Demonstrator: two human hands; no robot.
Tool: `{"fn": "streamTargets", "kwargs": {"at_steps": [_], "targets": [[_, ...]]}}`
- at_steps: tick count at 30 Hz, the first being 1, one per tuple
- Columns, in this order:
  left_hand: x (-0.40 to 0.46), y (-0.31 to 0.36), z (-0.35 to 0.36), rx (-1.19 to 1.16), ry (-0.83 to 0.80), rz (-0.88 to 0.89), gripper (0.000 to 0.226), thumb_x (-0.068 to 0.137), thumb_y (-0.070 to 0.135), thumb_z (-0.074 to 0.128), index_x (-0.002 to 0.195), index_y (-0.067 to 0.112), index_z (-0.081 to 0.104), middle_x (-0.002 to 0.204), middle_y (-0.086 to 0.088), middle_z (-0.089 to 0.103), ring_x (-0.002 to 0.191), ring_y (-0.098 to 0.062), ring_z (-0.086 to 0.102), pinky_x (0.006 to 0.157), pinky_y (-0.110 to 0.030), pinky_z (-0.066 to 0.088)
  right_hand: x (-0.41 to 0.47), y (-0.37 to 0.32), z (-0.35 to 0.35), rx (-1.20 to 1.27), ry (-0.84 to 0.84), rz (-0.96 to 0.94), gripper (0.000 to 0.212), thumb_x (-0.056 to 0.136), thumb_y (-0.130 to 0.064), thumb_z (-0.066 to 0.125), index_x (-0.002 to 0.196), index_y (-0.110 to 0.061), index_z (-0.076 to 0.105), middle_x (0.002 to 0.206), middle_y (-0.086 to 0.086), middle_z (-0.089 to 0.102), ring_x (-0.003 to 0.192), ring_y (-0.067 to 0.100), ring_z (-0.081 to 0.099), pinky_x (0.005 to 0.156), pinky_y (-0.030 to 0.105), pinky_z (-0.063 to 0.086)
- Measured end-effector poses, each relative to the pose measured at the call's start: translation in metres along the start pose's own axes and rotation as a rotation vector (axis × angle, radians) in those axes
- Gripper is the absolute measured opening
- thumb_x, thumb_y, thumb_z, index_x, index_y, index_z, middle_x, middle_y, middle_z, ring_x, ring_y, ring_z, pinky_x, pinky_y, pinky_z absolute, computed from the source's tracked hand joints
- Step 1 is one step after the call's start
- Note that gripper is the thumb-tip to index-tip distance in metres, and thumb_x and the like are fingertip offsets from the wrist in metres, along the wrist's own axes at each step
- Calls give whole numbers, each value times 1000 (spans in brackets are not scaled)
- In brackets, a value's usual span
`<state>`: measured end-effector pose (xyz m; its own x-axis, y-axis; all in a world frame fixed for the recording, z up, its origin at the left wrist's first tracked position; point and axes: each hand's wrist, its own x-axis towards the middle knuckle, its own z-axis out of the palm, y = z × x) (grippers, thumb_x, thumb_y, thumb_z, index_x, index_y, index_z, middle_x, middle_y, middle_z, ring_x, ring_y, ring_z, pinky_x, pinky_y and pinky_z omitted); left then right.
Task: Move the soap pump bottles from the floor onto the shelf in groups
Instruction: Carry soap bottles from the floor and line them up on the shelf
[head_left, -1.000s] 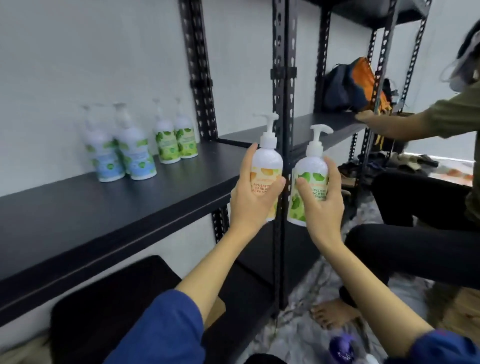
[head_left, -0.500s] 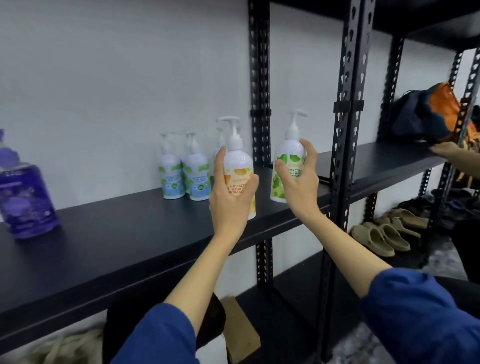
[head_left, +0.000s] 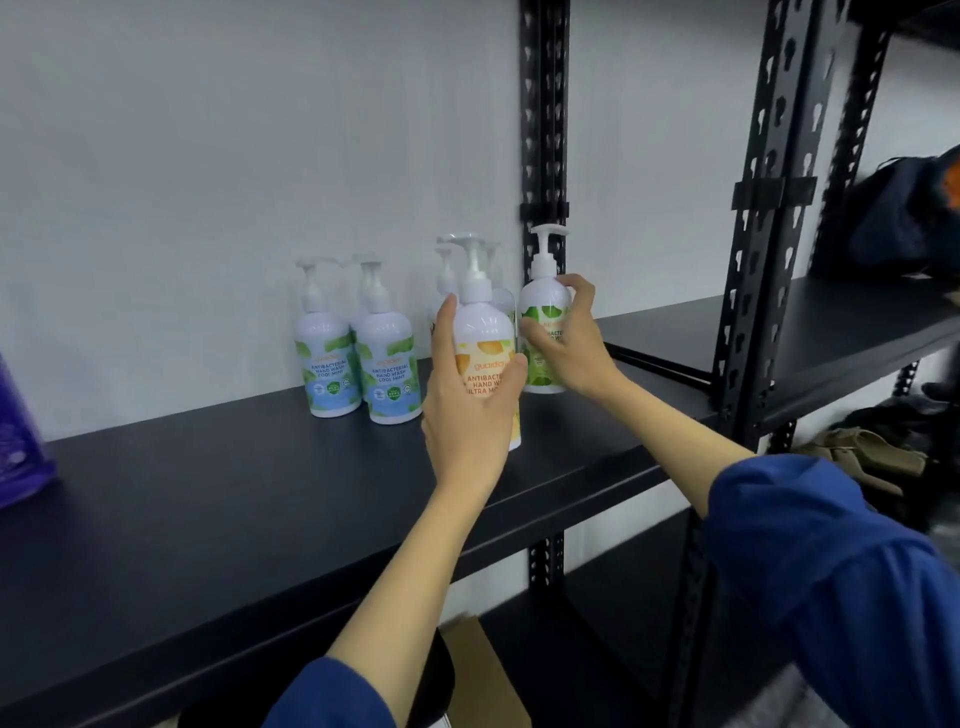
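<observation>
My left hand (head_left: 470, 410) curls its fingers (head_left: 445, 332) and thumb around the white pump bottle with the orange-and-yellow label (head_left: 485, 353), holding it upright; its base appears at or just above the black shelf board (head_left: 208, 499), though contact cannot be confirmed. My right hand (head_left: 569, 343) wraps the white pump bottle with the green leaf label (head_left: 543, 306), fingertips (head_left: 574, 283) hooked over its shoulder, the base low over the board just beside the black perforated upright (head_left: 543, 130). The two held bottles stand side by side, nearly touching.

Compared with half a second ago, both hands have travelled deeper over the board, so the bottles now sit close to the earlier group rather than near the front edge. Behind the orange bottle, partly hidden, stand further white pump bottles (head_left: 445, 280). To their left are two white bottles with blue-and-green mint labels (head_left: 358, 358), upright and touching.

Blue sleeves (head_left: 831, 571) cover both forearms. A purple container (head_left: 21, 447) stands at the board's far left edge, now cut off by the frame. A dark bag with an orange patch (head_left: 904, 218) lies on the neighbouring shelf, and tan sandals (head_left: 862, 447) lie on the floor below.
</observation>
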<state>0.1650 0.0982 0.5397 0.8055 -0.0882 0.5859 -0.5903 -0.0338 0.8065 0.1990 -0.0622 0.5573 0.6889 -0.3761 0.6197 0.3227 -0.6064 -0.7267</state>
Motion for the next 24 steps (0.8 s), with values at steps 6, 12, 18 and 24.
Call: {"fn": "streamTargets", "kwargs": {"at_steps": [6,12,18,24], "targets": [[2,-3,0,-5,16,-4,75,83,34,68,139,53,23,119,15,51,101,-9,57,80,-31,51,21,20,12,19,-92,22,53,89,-19,63,117,-24,18,115,10,45,87,17,59,69,24,52],[1,-2,0,-7,39,38,75,82,33,69,136,56,23,128,16,51,108,-8,56,85,-33,52,24,28,23,39,-120,21,59,85,-13,68,114,-21,18,109,2,46,89,16,59,68,18,50],[2,-2,0,0,55,69,74,75,42,65,133,59,22,132,14,52,112,-10,57,87,-37,53,15,32,28,-135,0,44,98,65,-32,84,136,-9,21,133,12,28,118,25,41,100,36,41],[2,-4,0,0,63,90,75,80,35,68,137,53,24,135,16,49,115,-9,55,88,-32,52,13,32,27,-42,-38,104,90,58,-41,81,122,-23,20,118,9,53,99,25,60,84,41,53]]}}
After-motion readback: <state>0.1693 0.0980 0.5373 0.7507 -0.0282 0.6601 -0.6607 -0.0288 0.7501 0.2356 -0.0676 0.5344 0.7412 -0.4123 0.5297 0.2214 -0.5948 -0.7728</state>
